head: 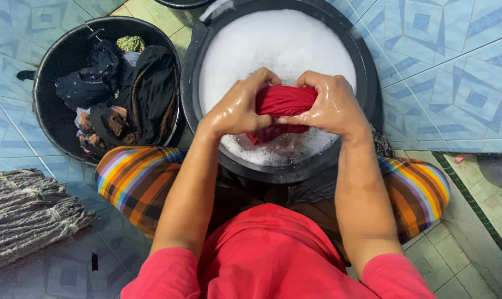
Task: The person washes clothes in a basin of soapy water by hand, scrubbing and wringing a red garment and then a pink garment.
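Scrubbing a red cloth by hand over a tub of suds

Both hands are closed tight on the same red cloth (284, 105): the left hand (241, 108) grips one bunched end, the right hand (328, 105) has the other, knuckles close together, skin wet and shiny. The cloth sits just above the foam, near the front edge of the black tub (191, 83), with its lower part hanging into the soapy water (278, 44). Looks to me like the rubbing stage of the wash, not the rinse. Next bit probably needs a fresh handful of fabric pulled up while keeping it over the tub. A second black basin (46, 94) to the left holds dark clothes (145, 94), and a mop head (29, 213) lies on the tiled floor (444, 72).
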